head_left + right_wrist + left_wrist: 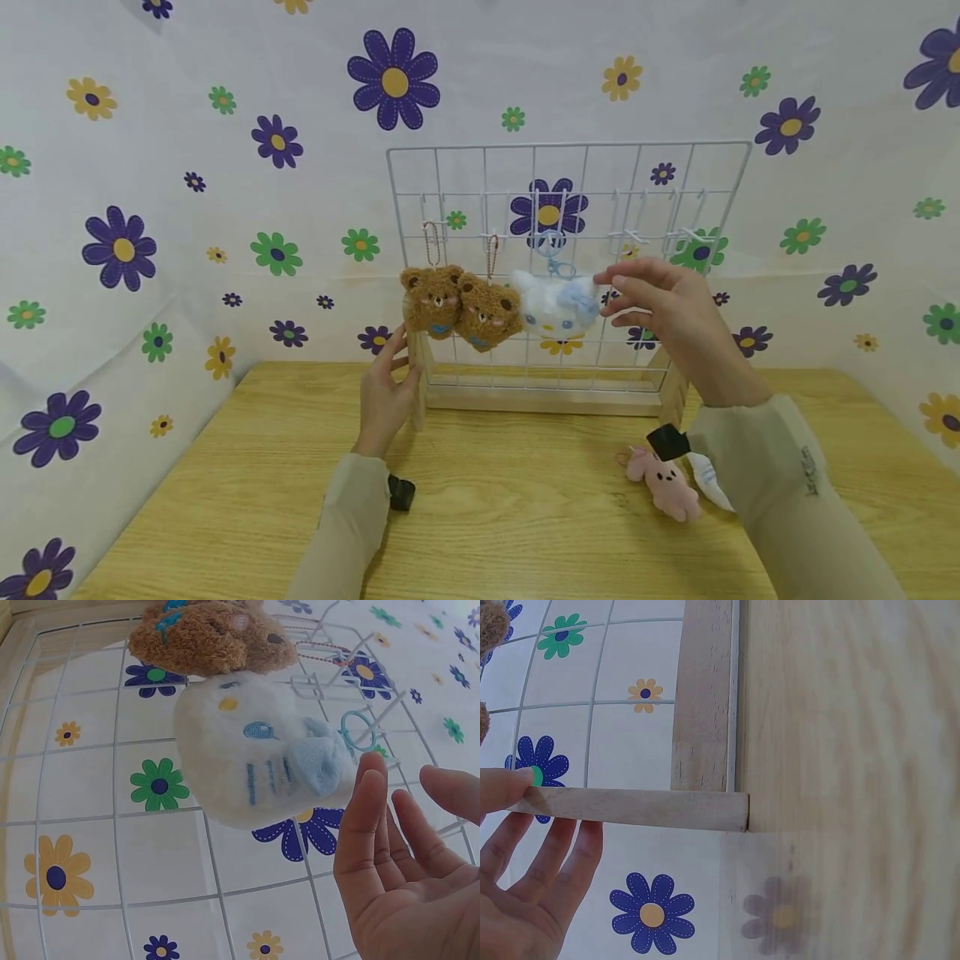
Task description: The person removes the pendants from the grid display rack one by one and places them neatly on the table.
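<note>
My left hand holds the wooden side post of a white wire grid rack, thumb on one side and fingers on the other in the left wrist view. My right hand is beside a white cat plush keychain with a blue bow, holding nothing, its fingers loosely bent. In the right wrist view the fingertips are close to the plush's blue ring; whether they touch is unclear. Two brown bear plush keychains, the left one and the right one, hang by bead chains beside the cat.
White hooks jut from the grid's right part. On the wooden table lie a pink plush keychain and a white-and-blue item, partly hidden by my right sleeve. A flower-printed cloth backs the table.
</note>
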### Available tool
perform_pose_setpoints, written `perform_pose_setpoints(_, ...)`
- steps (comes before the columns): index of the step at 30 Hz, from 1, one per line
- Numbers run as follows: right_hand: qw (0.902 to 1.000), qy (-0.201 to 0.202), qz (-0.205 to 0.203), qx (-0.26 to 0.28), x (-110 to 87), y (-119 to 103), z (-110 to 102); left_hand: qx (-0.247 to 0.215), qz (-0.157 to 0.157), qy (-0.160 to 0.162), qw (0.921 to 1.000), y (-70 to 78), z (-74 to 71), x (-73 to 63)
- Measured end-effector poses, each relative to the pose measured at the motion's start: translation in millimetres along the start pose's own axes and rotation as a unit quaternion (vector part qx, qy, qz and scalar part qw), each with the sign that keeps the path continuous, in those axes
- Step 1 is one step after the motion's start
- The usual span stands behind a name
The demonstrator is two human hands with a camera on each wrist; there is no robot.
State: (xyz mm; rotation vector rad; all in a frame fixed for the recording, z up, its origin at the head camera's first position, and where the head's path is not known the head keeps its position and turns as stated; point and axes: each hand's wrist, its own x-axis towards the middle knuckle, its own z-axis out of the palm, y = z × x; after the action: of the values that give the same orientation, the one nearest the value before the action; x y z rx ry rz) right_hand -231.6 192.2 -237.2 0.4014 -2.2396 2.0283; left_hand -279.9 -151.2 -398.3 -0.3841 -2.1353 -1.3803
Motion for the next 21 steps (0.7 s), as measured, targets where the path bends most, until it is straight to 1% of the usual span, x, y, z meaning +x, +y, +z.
perform_pose_setpoints(5,1.0,0.0,0.005,0.0,4.0,-1.7,2.7,0.003,0.006,0.001,1.0,0.6,-0.5,0.0)
perform_pose_setpoints(11,0.9999,-0.009,-0.006,0.004,6.6,-1.5,4.8,0.001,0.002,0.002,1.0,1.3,0.0,-0.5)
perform_pose_setpoints(18,0.9996,-0.015,-0.002,-0.023,11.4,-5.0,9.0,0.005,0.0,0.002,1.0,1.3,-0.1,-0.3)
perform_pose_setpoints(21,0.9998,-0.017,-0.004,-0.002,13.7,-5.4,10.6,0.006,0.0,0.002,1.0,1.5,-0.3,-0.4)
